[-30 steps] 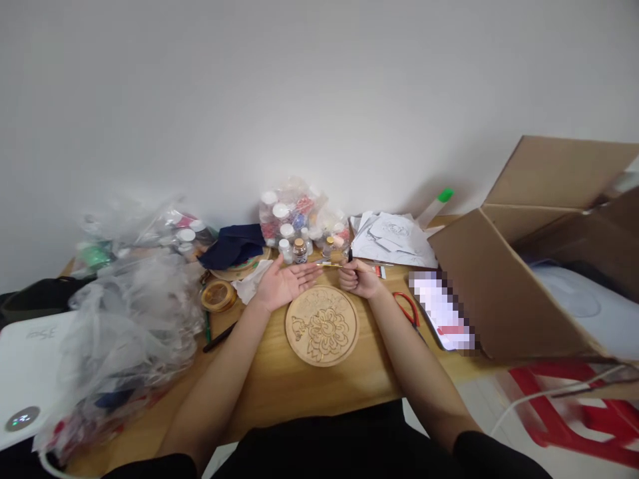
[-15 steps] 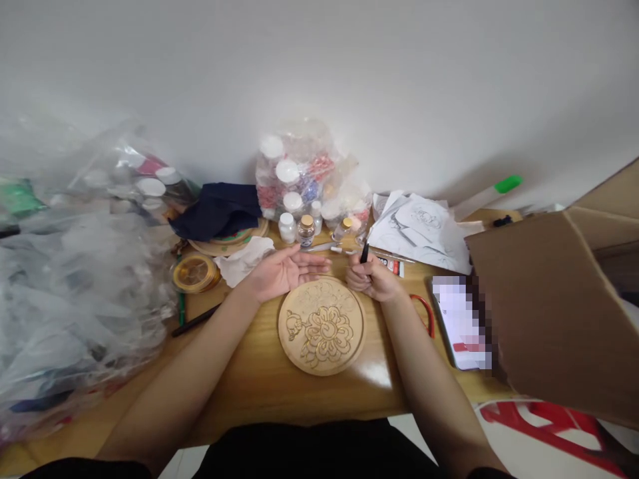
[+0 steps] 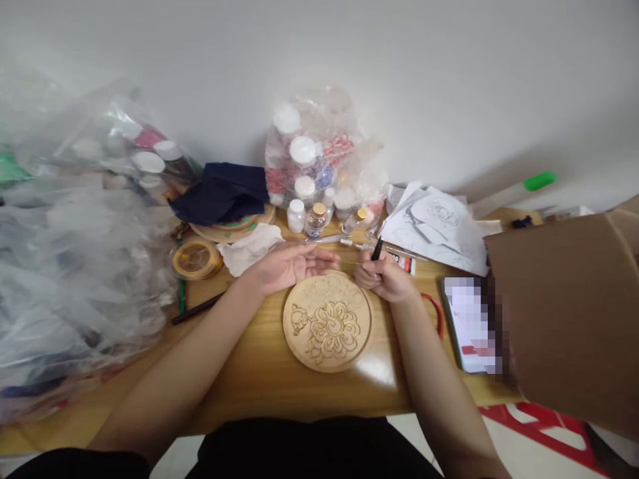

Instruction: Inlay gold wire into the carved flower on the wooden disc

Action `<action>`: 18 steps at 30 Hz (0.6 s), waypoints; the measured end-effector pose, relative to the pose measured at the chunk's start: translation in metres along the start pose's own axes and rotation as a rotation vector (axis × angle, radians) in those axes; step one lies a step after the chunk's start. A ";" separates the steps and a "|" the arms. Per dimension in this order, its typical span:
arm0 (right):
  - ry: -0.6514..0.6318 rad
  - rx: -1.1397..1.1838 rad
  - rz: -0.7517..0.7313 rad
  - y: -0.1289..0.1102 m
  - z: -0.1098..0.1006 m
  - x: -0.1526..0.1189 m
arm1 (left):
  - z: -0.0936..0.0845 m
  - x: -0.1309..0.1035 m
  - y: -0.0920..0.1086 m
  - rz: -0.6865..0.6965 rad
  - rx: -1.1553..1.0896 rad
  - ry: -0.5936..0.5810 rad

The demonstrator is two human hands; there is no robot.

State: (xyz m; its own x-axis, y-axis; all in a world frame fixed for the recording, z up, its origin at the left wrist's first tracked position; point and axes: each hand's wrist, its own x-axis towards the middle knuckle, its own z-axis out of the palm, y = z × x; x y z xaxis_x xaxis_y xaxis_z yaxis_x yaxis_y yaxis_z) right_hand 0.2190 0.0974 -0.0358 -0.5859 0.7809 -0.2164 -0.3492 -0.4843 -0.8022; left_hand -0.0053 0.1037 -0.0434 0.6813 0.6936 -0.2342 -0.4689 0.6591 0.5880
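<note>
My left hand [image 3: 297, 265] is palm up above the far left rim of a round wooden board [image 3: 327, 362], its fingers stretched out and together. A thin gold wire [image 3: 349, 263] runs from its fingers across to my right hand [image 3: 383, 274]. That hand is closed around a slim black tool [image 3: 377, 249], whose end sticks up from the fist; the rest is hidden in the fingers. Raised gold outlines of a flower [image 3: 334, 326] and a small figure [image 3: 299, 319] cover part of the board. Fainter drawn lines show near its far edge.
A spool of gold wire [image 3: 196, 259] lies at left, near a crumpled white tissue [image 3: 254, 247] and plastic bags [image 3: 74, 279]. Several small bottles [image 3: 315, 219] stand behind the hands. Drawings on paper [image 3: 432, 223], a phone [image 3: 469, 326] and a cardboard box [image 3: 564, 313] are at right.
The view has shifted a little, so most things sit farther right. Both hands keep nearly the same pose over the board's far edge; the gold wire between them now shows more clearly.
</note>
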 end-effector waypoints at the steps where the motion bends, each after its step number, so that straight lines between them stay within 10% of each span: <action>1: 0.001 0.002 -0.003 0.001 0.000 -0.001 | 0.000 0.000 -0.001 0.016 0.006 0.013; 11: -0.020 0.016 -0.039 0.006 -0.004 -0.003 | 0.015 -0.008 0.005 0.143 0.095 0.226; 18: -0.051 0.026 -0.108 0.008 -0.003 -0.002 | 0.125 -0.053 0.041 0.466 0.132 0.207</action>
State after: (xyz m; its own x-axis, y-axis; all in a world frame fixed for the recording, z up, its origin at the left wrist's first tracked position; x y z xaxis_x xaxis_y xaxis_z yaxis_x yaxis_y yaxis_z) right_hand 0.2195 0.0932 -0.0434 -0.5804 0.8081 -0.1002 -0.4307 -0.4091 -0.8044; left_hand 0.0102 0.0577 0.0903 0.2860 0.9560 -0.0652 -0.6118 0.2345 0.7554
